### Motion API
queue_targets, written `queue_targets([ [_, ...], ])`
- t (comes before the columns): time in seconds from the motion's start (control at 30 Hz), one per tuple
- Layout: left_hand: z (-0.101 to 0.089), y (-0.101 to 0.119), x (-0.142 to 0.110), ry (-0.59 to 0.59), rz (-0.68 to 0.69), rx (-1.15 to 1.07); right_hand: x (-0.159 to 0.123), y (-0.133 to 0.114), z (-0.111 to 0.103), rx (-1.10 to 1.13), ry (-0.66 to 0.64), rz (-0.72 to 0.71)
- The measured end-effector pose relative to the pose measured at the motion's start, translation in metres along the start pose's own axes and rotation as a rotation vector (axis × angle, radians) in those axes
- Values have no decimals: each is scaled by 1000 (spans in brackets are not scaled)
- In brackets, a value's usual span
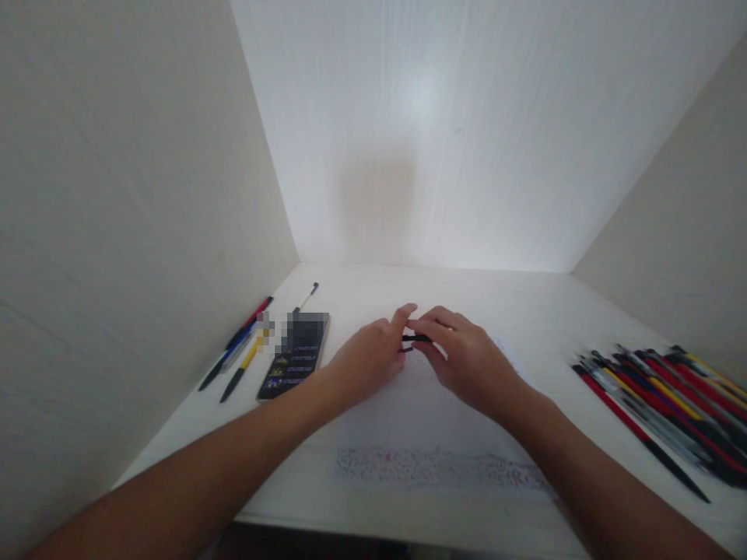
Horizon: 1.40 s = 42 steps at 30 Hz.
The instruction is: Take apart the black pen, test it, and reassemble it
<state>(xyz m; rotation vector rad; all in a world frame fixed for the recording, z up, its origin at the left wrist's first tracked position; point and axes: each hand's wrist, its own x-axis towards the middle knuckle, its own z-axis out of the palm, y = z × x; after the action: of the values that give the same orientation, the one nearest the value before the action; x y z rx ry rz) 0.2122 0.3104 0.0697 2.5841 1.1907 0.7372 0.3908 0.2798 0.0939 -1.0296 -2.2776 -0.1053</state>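
Note:
My left hand [373, 354] and my right hand [461, 346] meet above a sheet of paper [426, 416]. Between their fingertips lies a slim black pen [416, 338], gripped by the right thumb and fingers at one end and running into the closed left hand. Below it, a second thin dark piece [406, 350] pokes out from the left fingers; what it is cannot be made out. Most of the pen is hidden by the hands. A speckled band of small coloured marks crosses the lower part of the paper.
A phone [297, 358] with a lit screen lies left of my hands, partly pixelated. Beside it are several pens [250, 362] and a white pen-like stick [306, 296]. Many pens [659, 397] are spread at the right. Pale panels [432, 140] enclose the white desk.

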Motion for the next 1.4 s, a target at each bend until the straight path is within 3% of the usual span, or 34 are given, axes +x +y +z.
queue_targets([
  [0.13,0,1,-1,15,-4,-69,2,6,-4,328,146,154],
  [0.3,-2,6,-3,1,-9,-163,2,7,0,540,124,233],
  [0.77,-4,12,-3,54,-7,-221,2,3,8,719,117,331],
  [1.0,0,-1,1,207,-66,-290,5,31,1,757,276,499],
  [1.1,6,-7,6,270,-170,-465,6,47,-1,797,364,577],
  [1.27,14,-9,12,224,-394,-983,3,64,2,832,437,619],
  [1.4,14,-8,12,212,-399,-1077,2,66,3,848,389,618],
])
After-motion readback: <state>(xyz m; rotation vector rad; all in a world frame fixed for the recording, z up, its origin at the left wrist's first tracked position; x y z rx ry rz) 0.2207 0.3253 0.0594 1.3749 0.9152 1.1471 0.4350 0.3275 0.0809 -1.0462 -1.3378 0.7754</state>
